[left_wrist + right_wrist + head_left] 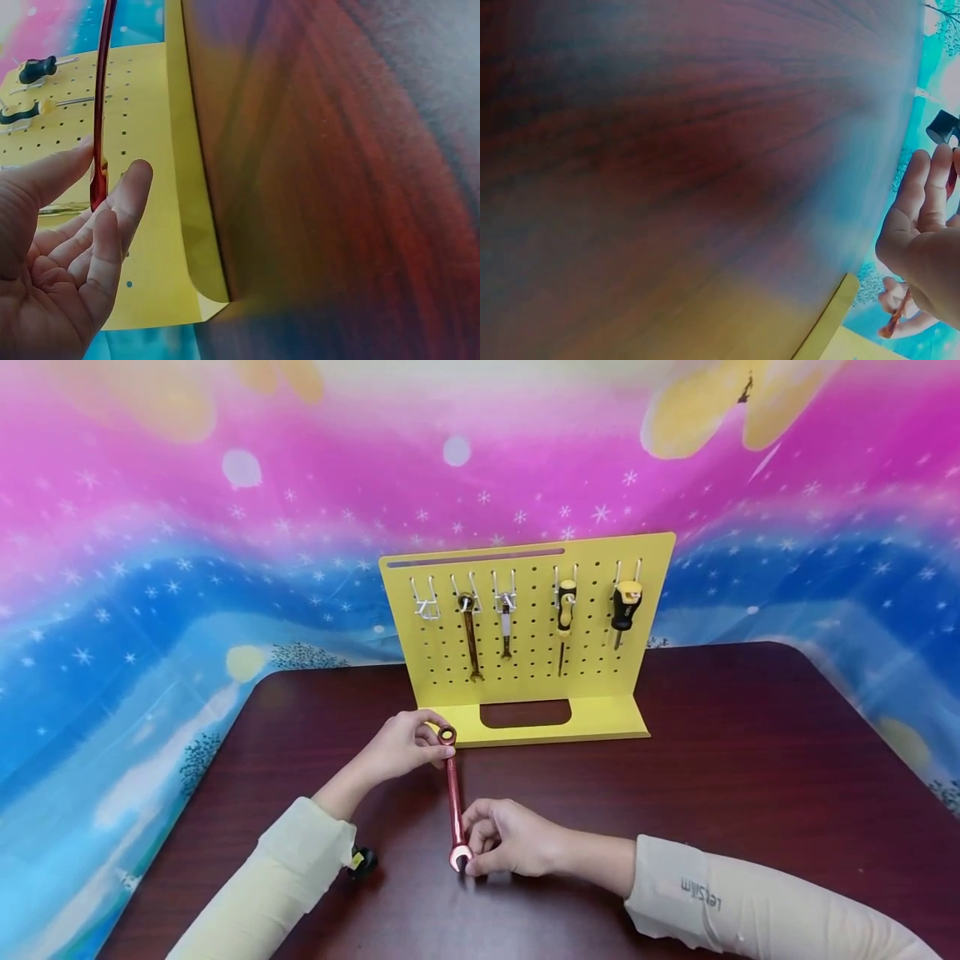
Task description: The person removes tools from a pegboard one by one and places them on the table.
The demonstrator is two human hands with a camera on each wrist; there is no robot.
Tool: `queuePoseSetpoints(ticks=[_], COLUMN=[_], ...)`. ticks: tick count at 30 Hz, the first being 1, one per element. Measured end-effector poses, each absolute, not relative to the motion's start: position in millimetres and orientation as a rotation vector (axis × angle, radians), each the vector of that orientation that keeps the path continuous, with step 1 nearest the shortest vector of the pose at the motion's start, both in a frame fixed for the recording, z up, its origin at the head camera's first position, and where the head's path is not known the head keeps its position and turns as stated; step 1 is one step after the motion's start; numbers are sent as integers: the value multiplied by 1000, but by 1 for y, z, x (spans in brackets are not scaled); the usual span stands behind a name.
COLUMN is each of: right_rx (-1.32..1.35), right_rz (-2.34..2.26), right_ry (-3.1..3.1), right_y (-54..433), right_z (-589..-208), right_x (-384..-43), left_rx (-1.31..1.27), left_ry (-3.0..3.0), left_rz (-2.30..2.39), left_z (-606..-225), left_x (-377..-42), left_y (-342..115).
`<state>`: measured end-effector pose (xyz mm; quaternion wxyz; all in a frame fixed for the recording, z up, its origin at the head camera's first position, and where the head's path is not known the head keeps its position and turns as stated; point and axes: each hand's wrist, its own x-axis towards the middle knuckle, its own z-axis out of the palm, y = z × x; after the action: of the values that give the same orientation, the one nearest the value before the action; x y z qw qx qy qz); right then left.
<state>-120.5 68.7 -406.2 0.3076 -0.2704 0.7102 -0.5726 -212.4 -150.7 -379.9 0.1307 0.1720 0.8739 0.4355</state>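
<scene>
A red metallic combination wrench (453, 793) is held in front of the yellow pegboard (517, 656), its ring end away from me and its open end toward me. My left hand (405, 745) pinches the ring end between thumb and fingers. At the open end, my right hand (517, 839) grips the wrench with thumb and curled fingers. The left wrist view shows the wrench shaft (103, 90) edge-on, rising from between thumb and fingertips. In the right wrist view, my right hand (926, 232) sits at the edge and mostly hides the wrench.
White hooks on the pegboard carry a dark wrench (470, 639), a smaller wrench (506, 627) and two yellow-black screwdrivers, one slim (566, 610) and one stubby (626, 606). Another white hook (426, 606) is at the far left. The board stands on a dark wooden table (750, 793).
</scene>
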Motion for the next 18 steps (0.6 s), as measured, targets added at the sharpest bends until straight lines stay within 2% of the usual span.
queuePoseSetpoints(ticks=[18], right_rx=[-646], right_rz=[-1484], right_ry=[1855], right_y=[64], right_z=[-414], right_x=[-118], left_rx=[569], left_ry=[2570], left_rz=[1087], left_z=[-404], left_x=[-214], left_y=[-153])
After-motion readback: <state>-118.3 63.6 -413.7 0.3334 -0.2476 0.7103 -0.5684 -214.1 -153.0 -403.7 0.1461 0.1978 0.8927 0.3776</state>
